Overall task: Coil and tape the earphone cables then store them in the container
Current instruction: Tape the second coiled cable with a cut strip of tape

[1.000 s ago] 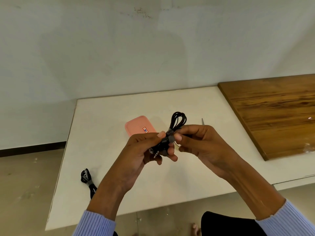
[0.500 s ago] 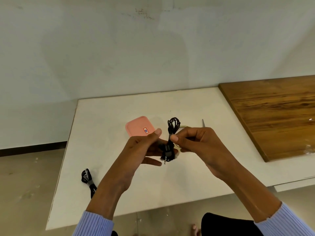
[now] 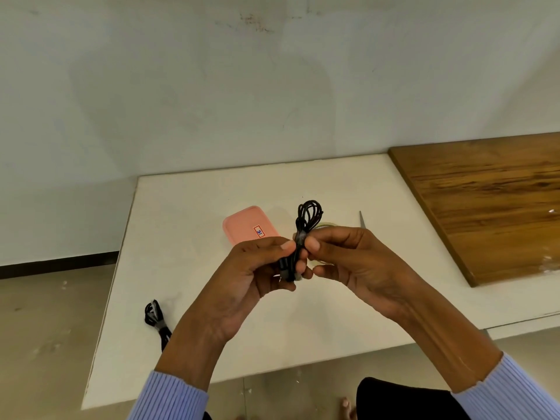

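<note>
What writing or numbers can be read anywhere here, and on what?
"16": my best reading of the blue digits on the small red-bordered sticker on the pink container; it lies turned and small, so I am not sure.
Nothing else carries writing: not the coiled cable, table or wooden board.

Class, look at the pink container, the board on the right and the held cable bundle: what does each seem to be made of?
Pink container: probably plastic, smooth matte surface with rounded moulded corners.
Board: wood or wood-look laminate, brown grain streaks, slight sheen.
Cable bundle: thin black cord, likely rubber or plastic sheathed; grey tape wraps its middle.
</note>
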Tool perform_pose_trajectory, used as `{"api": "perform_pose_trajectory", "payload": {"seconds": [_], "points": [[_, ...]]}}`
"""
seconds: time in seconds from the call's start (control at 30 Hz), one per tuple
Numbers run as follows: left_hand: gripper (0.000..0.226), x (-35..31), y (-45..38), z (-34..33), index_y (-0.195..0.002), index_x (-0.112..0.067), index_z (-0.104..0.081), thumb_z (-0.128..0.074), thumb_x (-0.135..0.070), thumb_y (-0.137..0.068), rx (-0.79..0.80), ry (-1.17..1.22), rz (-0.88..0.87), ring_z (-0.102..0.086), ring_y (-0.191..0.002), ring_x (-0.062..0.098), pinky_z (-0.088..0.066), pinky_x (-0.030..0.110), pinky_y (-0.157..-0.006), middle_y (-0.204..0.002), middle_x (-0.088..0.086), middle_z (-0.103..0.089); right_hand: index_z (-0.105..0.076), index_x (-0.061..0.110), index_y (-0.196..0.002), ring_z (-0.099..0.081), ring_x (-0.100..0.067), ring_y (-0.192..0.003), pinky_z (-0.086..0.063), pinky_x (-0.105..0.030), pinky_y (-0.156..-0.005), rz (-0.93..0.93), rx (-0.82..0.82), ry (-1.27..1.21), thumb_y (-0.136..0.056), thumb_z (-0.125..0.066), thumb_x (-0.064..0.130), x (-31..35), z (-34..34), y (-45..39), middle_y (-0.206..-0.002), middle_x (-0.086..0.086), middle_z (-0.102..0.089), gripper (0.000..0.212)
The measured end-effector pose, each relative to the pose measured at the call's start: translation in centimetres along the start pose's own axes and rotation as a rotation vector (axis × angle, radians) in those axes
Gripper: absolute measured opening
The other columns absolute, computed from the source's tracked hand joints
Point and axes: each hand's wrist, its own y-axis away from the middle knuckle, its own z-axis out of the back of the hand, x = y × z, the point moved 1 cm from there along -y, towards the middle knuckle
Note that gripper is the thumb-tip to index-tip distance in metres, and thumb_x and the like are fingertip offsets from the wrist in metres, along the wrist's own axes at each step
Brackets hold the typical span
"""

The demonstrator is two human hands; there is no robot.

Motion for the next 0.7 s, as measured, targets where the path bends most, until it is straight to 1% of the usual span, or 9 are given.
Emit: {"api": "perform_pose_trajectory", "payload": {"seconds": [0.07, 0.17, 0.23, 0.3, 0.37, 0.43, 0.5, 0.57, 0.7], "points": [[0.021, -0.1, 0.0, -0.3, -0.065, -0.012, -0.072, -0.055, -0.02, -0.075, 0.015, 0.053, 0.0, -0.064, -0.062, 0.017, -0.05, 0.022, -0.053, -0.059, 0.004, -0.062, -0.07, 0.006, -0.074, -0.06, -0.02, -0.066, -0.051, -0.021, -0.062, 0.014, 0.016, -0.018, -0.079, -0.061, 0.013, 0.2, -0.2, 0.1, -0.072, -0.008, -0.065, 0.012], [0.022, -0.3, 0.3, -0.4, -0.064, -0.011, -0.071, -0.054, -0.019, -0.076, 0.035, 0.08, 0.005, -0.063, -0.06, 0.017, -0.048, 0.023, -0.051, -0.058, 0.004, -0.061, -0.069, 0.004, -0.077, -0.06, -0.023, -0.066, -0.051, -0.024, -0.063, 0.04, 0.025, -0.033, -0.08, -0.061, 0.012, 0.1, -0.3, 0.1, -0.073, -0.011, -0.064, 0.012], [0.02, -0.3, 0.1, -0.4, -0.067, -0.008, -0.068, -0.054, -0.017, -0.078, -0.006, 0.061, 0.039, -0.062, -0.059, 0.018, -0.047, 0.024, -0.049, -0.058, 0.005, -0.06, -0.068, 0.003, -0.078, -0.059, -0.024, -0.066, -0.051, -0.025, -0.064, 0.049, 0.0, -0.006, -0.08, -0.062, 0.015, -0.1, -0.3, -0.1, -0.072, -0.01, -0.064, 0.013], [0.022, -0.2, -0.2, -0.5, -0.073, -0.004, -0.064, -0.049, -0.013, -0.087, -0.107, -0.051, 0.083, -0.062, -0.058, 0.02, -0.046, 0.024, -0.048, -0.058, 0.006, -0.062, -0.069, 0.004, -0.079, -0.06, -0.022, -0.066, -0.053, -0.026, -0.068, 0.053, -0.073, 0.078, -0.079, -0.064, 0.018, -0.6, -0.3, -0.4, -0.071, -0.009, -0.064, 0.015], [0.028, 0.0, -0.5, -0.6, -0.079, -0.003, -0.064, -0.043, -0.015, -0.094, -0.199, -0.201, 0.084, -0.063, -0.059, 0.019, -0.045, 0.024, -0.049, -0.06, 0.006, -0.066, -0.072, 0.003, -0.081, -0.061, -0.018, -0.069, -0.053, -0.025, -0.069, 0.056, -0.191, 0.173, -0.08, -0.067, 0.017, -1.1, 0.0, -0.7, -0.075, -0.011, -0.065, 0.015], [0.023, 0.3, -0.4, -0.7, -0.083, -0.008, -0.069, -0.056, -0.024, -0.091, -0.238, -0.37, -0.014, -0.066, -0.063, 0.014, -0.047, 0.022, -0.052, -0.064, 0.002, -0.069, -0.073, 0.002, -0.086, -0.062, -0.014, -0.071, -0.052, -0.02, -0.064, 0.055, -0.291, 0.231, -0.08, -0.069, 0.016, -1.4, 0.3, -0.8, -0.085, -0.017, -0.066, 0.016], [0.014, 0.6, -0.2, -0.6, -0.085, -0.012, -0.071, -0.065, -0.025, -0.085, -0.27, -0.438, -0.087, -0.068, -0.065, 0.01, -0.048, 0.021, -0.054, -0.066, 0.0, -0.07, -0.074, 0.002, -0.089, -0.064, -0.011, -0.071, -0.052, -0.019, -0.062, 0.05, -0.332, 0.251, -0.078, -0.071, 0.017, -1.5, 0.2, -0.8, -0.092, -0.019, -0.067, 0.019], [0.014, 0.6, -0.1, -0.4, -0.083, -0.01, -0.07, -0.064, -0.022, -0.085, -0.257, -0.379, -0.089, -0.068, -0.066, 0.014, -0.049, 0.022, -0.055, -0.065, 0.001, -0.068, -0.074, 0.004, -0.087, -0.064, -0.01, -0.071, -0.052, -0.019, -0.061, 0.045, -0.325, 0.206, -0.074, -0.072, 0.021, -1.5, 0.1, -0.7, -0.09, -0.017, -0.067, 0.022], [0.022, -0.3, 0.1, -0.5, -0.075, -0.007, -0.068, -0.057, -0.023, -0.085, -0.147, -0.201, -0.058, -0.065, -0.061, 0.018, -0.046, 0.021, -0.049, -0.062, 0.005, -0.063, -0.073, 0.007, -0.083, -0.061, -0.009, -0.072, -0.049, -0.018, -0.061, 0.044, -0.226, 0.076, -0.068, -0.07, 0.027, -1.0, -0.1, -0.4, -0.078, -0.006, -0.067, 0.026]]}}
